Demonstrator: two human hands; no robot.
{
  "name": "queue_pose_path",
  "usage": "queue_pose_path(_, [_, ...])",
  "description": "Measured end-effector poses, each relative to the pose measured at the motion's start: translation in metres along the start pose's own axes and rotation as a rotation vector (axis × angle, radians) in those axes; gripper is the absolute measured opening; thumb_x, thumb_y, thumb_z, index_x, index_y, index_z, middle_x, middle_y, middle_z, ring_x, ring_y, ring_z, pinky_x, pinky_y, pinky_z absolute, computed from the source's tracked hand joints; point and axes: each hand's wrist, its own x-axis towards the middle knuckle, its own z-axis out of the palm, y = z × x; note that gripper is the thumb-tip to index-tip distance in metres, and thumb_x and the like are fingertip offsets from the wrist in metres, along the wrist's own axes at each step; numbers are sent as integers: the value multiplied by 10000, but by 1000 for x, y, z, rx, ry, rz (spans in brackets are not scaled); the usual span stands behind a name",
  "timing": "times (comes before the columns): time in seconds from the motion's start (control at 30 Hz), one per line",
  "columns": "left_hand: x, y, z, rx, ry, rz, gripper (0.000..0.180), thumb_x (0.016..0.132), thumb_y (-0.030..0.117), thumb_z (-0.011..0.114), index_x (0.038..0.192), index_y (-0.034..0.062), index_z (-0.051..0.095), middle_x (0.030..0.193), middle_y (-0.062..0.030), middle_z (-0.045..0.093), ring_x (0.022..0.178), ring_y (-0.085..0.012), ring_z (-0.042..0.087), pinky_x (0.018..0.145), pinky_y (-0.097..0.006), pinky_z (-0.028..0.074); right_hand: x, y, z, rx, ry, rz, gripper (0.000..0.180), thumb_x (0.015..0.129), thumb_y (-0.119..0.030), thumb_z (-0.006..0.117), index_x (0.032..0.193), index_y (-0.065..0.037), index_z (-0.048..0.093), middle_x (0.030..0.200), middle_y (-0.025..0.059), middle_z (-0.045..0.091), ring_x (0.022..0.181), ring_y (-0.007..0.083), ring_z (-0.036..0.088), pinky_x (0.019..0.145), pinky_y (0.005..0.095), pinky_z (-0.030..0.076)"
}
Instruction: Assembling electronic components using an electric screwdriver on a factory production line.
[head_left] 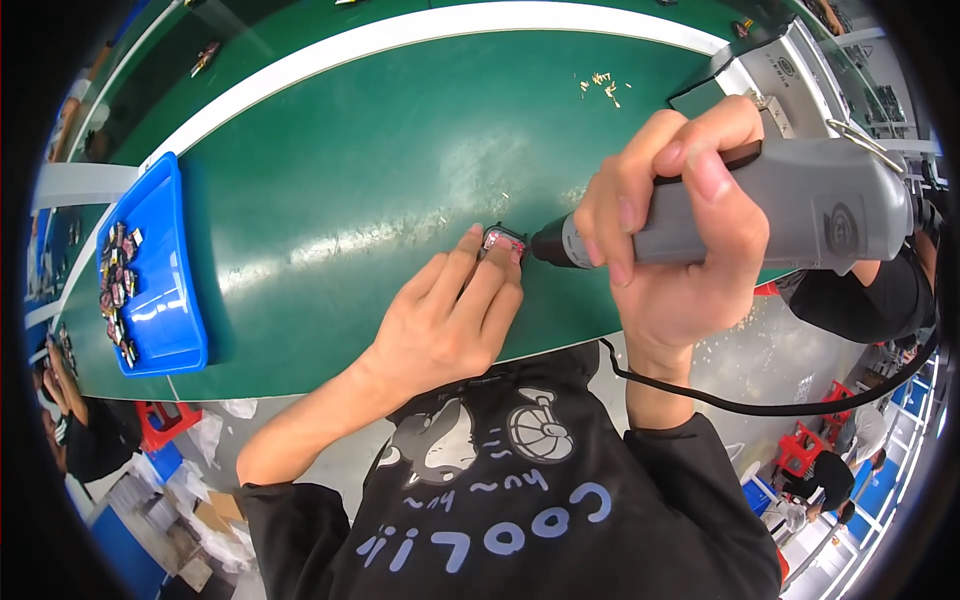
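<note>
My left hand [450, 315] presses its fingertips on a small pink and black part [503, 241] lying on the green conveyor belt [380, 150]. My right hand [670, 220] grips a grey electric screwdriver [790, 215] held level, its dark tip against the right side of that small part. A black cable [760, 405] runs from the tool down past my right forearm.
A blue tray [165, 300] with several small parts sits on the belt at the left. A few brass screws [600, 85] lie far right on the belt. A grey fixture [790, 75] stands behind the tool. Other people sit at the left and right edges.
</note>
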Motion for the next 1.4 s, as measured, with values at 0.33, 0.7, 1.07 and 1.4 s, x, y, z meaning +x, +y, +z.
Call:
queue_pose_path(0.33, [14, 0, -14, -90, -116, -71, 100, 773, -13, 708, 848, -46, 652, 911, -146, 646, 934, -304, 687, 732, -346, 561, -4, 1, 17, -195, 9, 78, 214, 929, -121, 561, 907, -63, 357, 614, 89, 471, 398, 128, 365, 394, 307, 360])
queue_pose_path(0.7, [30, -3, -27, -176, -193, -109, 178, 754, -15, 693, 929, -35, 674, 920, -106, 623, 895, -258, 650, 762, -353, 568, -3, 1, 11, -115, 20, 51, 218, 942, -90, 608, 928, -16, 403, 656, 153, 553, 421, 112, 420, 384, 266, 371])
queue_pose_path(1.07, [167, -155, 65, 3, 86, -157, 290, 971, 89, 620, 1260, 108, 639, 1228, -76, 667, 958, -349, 687, 825, -395, 576, 96, -99, -131, -230, 309, -397, 191, 961, -166, 590, 844, -20, 553, 701, 107, 570, 408, 137, 416, 422, 287, 357])
queue_pose_path(1.4, [128, -240, 93, 165, -34, -484, 305, 1002, 142, 603, 1280, 31, 656, 1157, -185, 656, 1102, -339, 601, 979, -442, 497, 94, -82, -116, -336, 369, -234, 202, 948, -124, 630, 791, -30, 542, 579, 60, 528, 374, 117, 429, 366, 260, 354])
